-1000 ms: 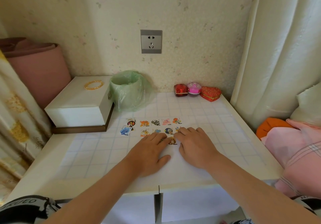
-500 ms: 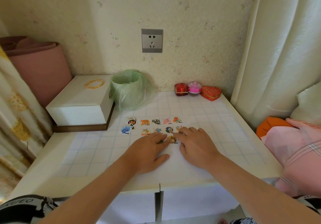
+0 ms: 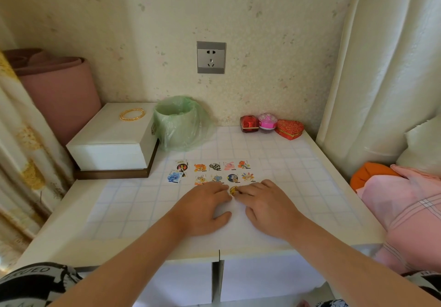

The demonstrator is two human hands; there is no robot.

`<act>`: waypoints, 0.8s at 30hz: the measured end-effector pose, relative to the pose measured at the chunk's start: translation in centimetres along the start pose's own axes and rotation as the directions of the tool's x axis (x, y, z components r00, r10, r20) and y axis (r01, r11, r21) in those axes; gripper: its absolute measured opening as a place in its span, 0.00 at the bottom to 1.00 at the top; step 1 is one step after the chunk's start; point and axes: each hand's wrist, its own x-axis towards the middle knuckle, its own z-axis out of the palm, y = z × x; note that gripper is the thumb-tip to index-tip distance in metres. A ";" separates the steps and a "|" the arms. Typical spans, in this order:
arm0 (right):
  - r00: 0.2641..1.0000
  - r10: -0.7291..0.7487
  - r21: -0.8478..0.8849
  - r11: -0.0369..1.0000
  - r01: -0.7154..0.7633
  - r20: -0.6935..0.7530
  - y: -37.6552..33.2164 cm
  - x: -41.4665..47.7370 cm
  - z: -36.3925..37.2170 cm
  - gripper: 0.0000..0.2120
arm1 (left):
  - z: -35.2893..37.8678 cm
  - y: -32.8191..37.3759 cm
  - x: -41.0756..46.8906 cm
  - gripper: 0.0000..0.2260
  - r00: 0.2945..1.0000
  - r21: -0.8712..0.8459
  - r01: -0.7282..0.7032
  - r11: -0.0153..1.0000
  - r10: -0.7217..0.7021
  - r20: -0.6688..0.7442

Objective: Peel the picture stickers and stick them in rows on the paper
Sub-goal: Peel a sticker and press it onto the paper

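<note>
Now both flat, spread hands [image 3: 235, 205] around a round glossy sticker [image 3: 233, 190] on gridded paper [image 3: 133, 209].

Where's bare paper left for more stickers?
Free: grid paper left of the left hand, below the blue sticker; also right of the right hand. Crowded: sticker rows above the fingertips and the orange sticker between both hands.

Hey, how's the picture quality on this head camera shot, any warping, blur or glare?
Head view: wide-angle bending shows, with the headboard bowing inward at the right edge; light is soft and even, no glare on the gridded paper; the stickers look small and soft, their pictures hard to read.
</note>
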 end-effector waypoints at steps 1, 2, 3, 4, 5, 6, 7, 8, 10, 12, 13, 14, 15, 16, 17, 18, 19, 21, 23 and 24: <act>1.000 0.004 0.025 1.000 -0.004 0.000 0.1 -0.1 0.0 0.20 | -0.1 0.1 0.1 0.18 1.000 0.001 -0.006 1.000 0.006 -0.014; 1.000 0.017 0.044 0.999 -0.017 0.002 0.3 -0.1 0.0 0.20 | -0.1 0.1 0.1 0.18 0.999 0.002 -0.011 1.000 0.011 -0.031; 1.000 0.027 0.059 0.998 -0.027 0.007 0.4 -0.1 0.0 0.19 | -0.2 0.2 0.2 0.17 0.999 0.002 -0.015 1.000 0.015 -0.046; 0.999 0.032 0.076 0.997 -0.033 0.008 0.6 -0.1 0.0 0.19 | -0.2 0.2 0.1 0.17 0.998 0.004 -0.020 1.000 0.020 -0.056; 0.999 0.036 0.100 0.994 -0.036 -0.001 0.7 -0.1 0.0 0.17 | -0.1 0.1 0.1 0.16 0.998 0.011 -0.027 1.000 0.027 -0.061; 0.999 0.042 0.130 0.991 -0.040 -0.018 0.9 -0.1 -0.1 0.16 | 0.0 0.0 0.1 0.17 0.997 0.020 -0.033 0.999 0.035 -0.064; 0.998 0.050 0.157 0.987 -0.044 -0.034 0.9 0.0 -0.1 0.14 | 0.1 -0.1 0.1 0.17 0.997 0.026 -0.033 0.999 0.035 -0.063; 0.998 0.055 0.171 0.984 -0.047 -0.043 0.9 0.1 -0.1 0.12 | 0.3 -0.1 0.1 0.17 0.998 0.027 -0.024 0.999 0.025 -0.057; 0.998 0.062 0.154 0.986 -0.057 -0.024 0.6 0.2 0.0 0.14 | 0.5 -0.1 0.3 0.16 0.999 0.021 0.014 1.000 -0.013 -0.039; 0.998 0.064 0.100 0.993 -0.066 0.019 0.4 0.4 0.1 0.18 | 0.7 0.0 0.6 0.18 0.999 0.064 0.027 0.998 -0.026 -0.022; 0.997 0.067 0.069 0.995 -0.070 0.037 0.3 0.5 0.1 0.20 | 0.8 0.1 0.7 0.20 1.000 0.105 0.024 0.994 -0.022 -0.016; 0.995 0.078 0.041 0.996 -0.080 0.058 0.4 0.6 0.0 0.21 | 0.8 0.2 0.9 0.23 1.000 0.142 0.021 0.990 -0.021 -0.007; 0.992 0.096 0.017 0.995 -0.097 0.077 0.4 0.7 -0.1 0.22 | 0.8 0.3 1.0 0.26 1.000 0.167 0.025 0.986 -0.026 0.004; 0.989 0.113 0.000 0.994 -0.114 0.090 0.4 0.8 -0.2 0.22 | 0.8 0.3 1.2 0.28 0.999 0.185 0.032 0.982 -0.036 0.015; 0.987 0.127 -0.012 0.992 -0.126 0.098 0.4 0.9 -0.4 0.22 | 0.8 0.3 1.3 0.28 0.999 0.197 0.040 0.980 -0.045 0.021; 0.985 0.137 -0.017 0.991 -0.136 0.104 0.4 0.9 -0.5 0.22 | 0.9 0.4 1.5 0.28 0.998 0.205 0.046 0.978 -0.052 0.020; 0.983 0.147 -0.019 0.989 -0.146 0.114 0.3 1.0 -0.6 0.22 | 1.0 0.4 1.6 0.26 0.998 0.205 0.054 0.977 -0.057 0.011; 0.977 0.167 -0.028 0.986 -0.165 0.129 0.2 1.1 -0.6 0.22 | 1.1 0.4 1.9 0.24 0.997 0.192 0.074 0.979 -0.071 -0.021; 0.973 0.186 -0.037 0.983 -0.183 0.133 0.1 1.2 -0.5 0.22 | 1.4 0.4 2.1 0.22 0.995 0.172 0.093 0.981 -0.085 -0.053; 0.972 0.194 -0.037 0.981 -0.190 0.131 0.1 1.2 -0.4 0.22 | 1.5 0.5 2.1 0.21 0.993 0.158 0.101 0.982 -0.091 -0.069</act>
